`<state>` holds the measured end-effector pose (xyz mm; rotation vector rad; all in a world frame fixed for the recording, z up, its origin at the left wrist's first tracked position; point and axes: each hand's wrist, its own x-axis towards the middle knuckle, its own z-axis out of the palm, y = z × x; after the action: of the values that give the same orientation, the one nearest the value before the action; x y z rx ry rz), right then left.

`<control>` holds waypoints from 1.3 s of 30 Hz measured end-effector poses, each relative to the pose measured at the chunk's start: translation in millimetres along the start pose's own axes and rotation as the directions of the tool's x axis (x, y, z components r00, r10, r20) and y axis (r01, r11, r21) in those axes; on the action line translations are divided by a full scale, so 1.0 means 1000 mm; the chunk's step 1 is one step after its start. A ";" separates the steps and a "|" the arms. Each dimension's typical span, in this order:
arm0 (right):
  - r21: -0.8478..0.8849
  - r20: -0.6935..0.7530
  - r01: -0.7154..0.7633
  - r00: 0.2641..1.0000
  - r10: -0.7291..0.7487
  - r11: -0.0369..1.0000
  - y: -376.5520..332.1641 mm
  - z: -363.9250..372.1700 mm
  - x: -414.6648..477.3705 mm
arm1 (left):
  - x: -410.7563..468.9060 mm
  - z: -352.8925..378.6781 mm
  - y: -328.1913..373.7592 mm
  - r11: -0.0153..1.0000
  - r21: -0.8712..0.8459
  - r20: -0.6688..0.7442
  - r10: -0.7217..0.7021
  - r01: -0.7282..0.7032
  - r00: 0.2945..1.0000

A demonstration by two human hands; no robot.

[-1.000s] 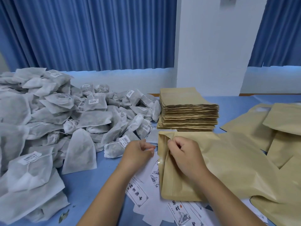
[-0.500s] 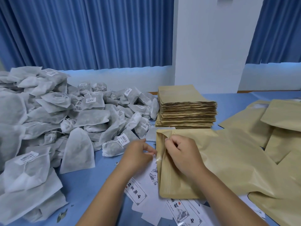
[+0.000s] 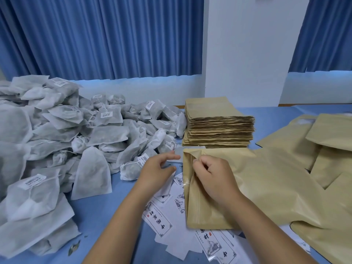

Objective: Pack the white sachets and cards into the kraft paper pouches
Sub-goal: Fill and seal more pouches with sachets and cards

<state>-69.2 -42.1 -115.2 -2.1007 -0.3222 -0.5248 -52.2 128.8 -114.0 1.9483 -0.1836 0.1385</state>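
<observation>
Opening kraft pouch [image 3: 266,187]: right hand [image 3: 213,176] pinches its mouth; left hand [image 3: 158,168] half-curled alongside, hold unclear; next, sachet [image 3: 92,172] goes in

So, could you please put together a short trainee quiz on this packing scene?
1. True or false: the right hand pinches the kraft pouch at its edge.
2. The heap of white sachets lies: A) on the person's left, B) on the person's right, C) on top of the stack of flat pouches.
3. What lies on the table, partly under that kraft pouch's near end?

Key: 1 true. 2 A. 3 printed cards.
</observation>
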 end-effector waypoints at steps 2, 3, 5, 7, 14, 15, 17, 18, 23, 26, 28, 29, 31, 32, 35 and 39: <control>0.004 -0.004 -0.003 1.000 0.003 1.000 0.000 0.000 0.000 | 0.000 -0.002 -0.002 0.972 0.232 -0.098 0.068 -0.044 0.993; 0.003 -0.007 -0.005 1.000 0.005 1.000 0.000 0.000 0.000 | -0.001 -0.002 -0.003 0.925 0.377 -0.135 0.099 -0.042 0.986; -0.003 -0.007 -0.005 1.000 0.005 1.000 -0.001 0.000 0.000 | -0.004 -0.002 -0.004 0.792 0.611 -0.146 0.091 0.018 0.985; -0.003 -0.003 -0.006 1.000 0.006 1.000 -0.001 0.001 0.000 | -0.006 -0.001 -0.005 0.655 0.750 -0.110 -0.016 0.094 0.994; 0.009 0.002 -0.014 1.000 0.014 1.000 -0.001 0.000 -0.001 | -0.007 -0.002 0.001 0.642 0.753 -0.107 -0.099 0.145 0.989; 0.010 0.003 -0.016 1.000 0.016 1.000 -0.002 0.000 -0.001 | -0.008 -0.004 0.004 0.687 0.711 -0.145 -0.061 0.147 0.988; 0.022 0.004 -0.020 1.000 0.020 1.000 -0.002 0.000 -0.001 | -0.009 -0.007 0.011 0.845 0.523 -0.244 0.023 0.111 0.970; 0.036 0.001 -0.021 1.000 0.021 0.999 -0.003 -0.001 0.000 | -0.010 -0.007 0.016 0.940 0.336 -0.276 0.036 0.062 0.960; 0.108 -0.054 -0.024 0.998 0.030 0.994 -0.004 -0.002 0.003 | -0.016 0.016 0.028 0.997 -0.066 -0.093 -0.041 0.035 0.995; 0.155 -0.078 0.009 0.997 0.003 0.988 -0.010 -0.003 0.003 | -0.018 0.040 0.021 0.980 0.191 -0.055 -0.049 0.058 0.997; 0.214 -0.093 0.033 0.996 -0.014 0.976 -0.016 -0.003 0.002 | -0.019 0.049 0.020 0.967 0.250 -0.065 -0.038 0.053 0.997; 0.249 -0.101 0.037 0.995 -0.012 0.968 -0.019 -0.004 0.002 | -0.018 0.050 0.021 0.975 0.218 -0.064 -0.032 0.045 0.997; 0.318 -0.109 0.024 0.994 0.012 0.948 -0.022 -0.007 0.003 | -0.017 0.050 0.023 0.988 0.151 -0.036 -0.031 0.036 0.999; 0.357 -0.107 0.004 0.994 0.036 0.934 -0.022 -0.009 0.004 | -0.017 0.049 0.024 0.989 0.144 -0.013 -0.030 0.031 0.999; 0.465 -0.082 -0.067 0.990 0.118 0.883 -0.023 -0.014 0.006 | -0.019 0.046 0.029 0.995 0.076 0.075 -0.071 0.065 0.995; 0.511 -0.037 -0.130 0.984 0.172 0.850 -0.023 -0.020 0.009 | -0.020 0.040 0.038 0.890 -0.416 0.101 -0.157 0.185 0.983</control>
<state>-76.4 -45.7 -84.4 -1.5694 -0.2146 -0.3790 -78.2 79.2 -98.2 1.5239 -0.0745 -0.0778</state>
